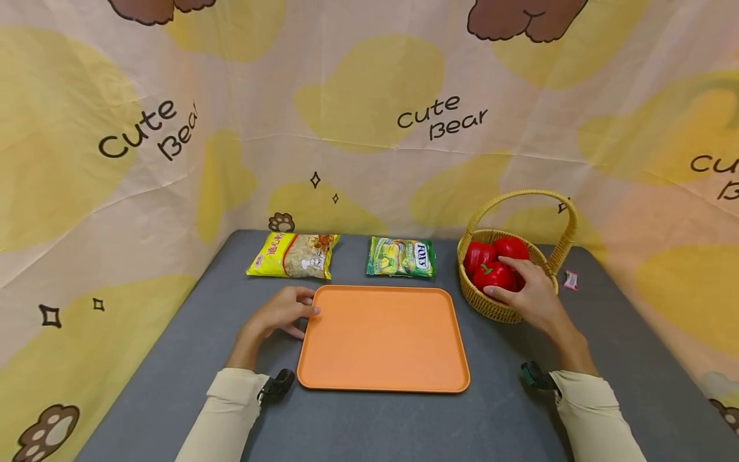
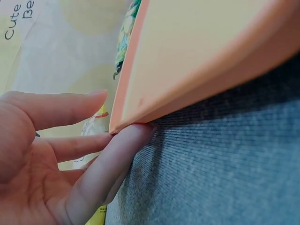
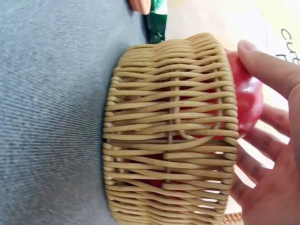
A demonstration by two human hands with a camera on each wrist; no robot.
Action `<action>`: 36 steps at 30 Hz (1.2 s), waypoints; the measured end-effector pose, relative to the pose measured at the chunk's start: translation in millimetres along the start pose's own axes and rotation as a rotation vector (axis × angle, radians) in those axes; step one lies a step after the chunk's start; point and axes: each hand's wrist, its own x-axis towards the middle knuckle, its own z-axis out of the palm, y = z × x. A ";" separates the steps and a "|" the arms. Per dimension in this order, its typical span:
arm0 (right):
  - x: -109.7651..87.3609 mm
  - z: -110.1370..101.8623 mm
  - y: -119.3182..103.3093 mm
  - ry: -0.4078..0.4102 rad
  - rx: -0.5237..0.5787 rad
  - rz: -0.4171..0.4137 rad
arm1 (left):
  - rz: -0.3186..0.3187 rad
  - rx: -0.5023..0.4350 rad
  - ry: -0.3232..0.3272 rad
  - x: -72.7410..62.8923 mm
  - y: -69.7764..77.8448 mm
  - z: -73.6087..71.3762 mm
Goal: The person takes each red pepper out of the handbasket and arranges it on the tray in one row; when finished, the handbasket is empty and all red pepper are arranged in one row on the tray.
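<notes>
An orange rectangular tray [image 1: 383,340] lies on the grey table. At its left edge, my left hand [image 1: 283,310] holds the rim, the thumb reaching over it and a fingertip [image 2: 140,133] tucked against its underside. To the right of the tray stands a wicker basket [image 1: 489,307] with an arched handle and several red bell peppers inside. My right hand [image 1: 534,292] reaches into the basket and grips the nearest red bell pepper [image 1: 493,276], thumb on one side, fingers round the other. In the right wrist view the pepper [image 3: 246,93] rises above the basket's rim.
Behind the tray lie a yellow food packet [image 1: 294,255] at left and a green candy bag [image 1: 401,257] in the middle. A small pink wrapped sweet [image 1: 571,280] sits right of the basket. A printed cloth [image 1: 369,83] hangs around the table.
</notes>
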 end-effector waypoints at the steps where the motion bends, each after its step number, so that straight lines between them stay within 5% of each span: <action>1: -0.2 -1.5 -0.7 0.001 0.004 0.003 | -0.001 -0.002 -0.001 0.5 -0.1 -0.3; 14: -6.8 -31.8 -18.0 0.002 0.102 0.067 | 0.029 -0.034 -0.047 -3.5 0.1 -3.6; 21: -10.0 -39.9 -34.1 -0.035 0.138 0.025 | 0.018 -0.025 -0.059 -1.5 1.5 -3.6; 36: -1.0 1.3 -58.6 -0.181 0.234 -0.097 | 0.008 -0.039 -0.059 0.9 -0.4 -5.3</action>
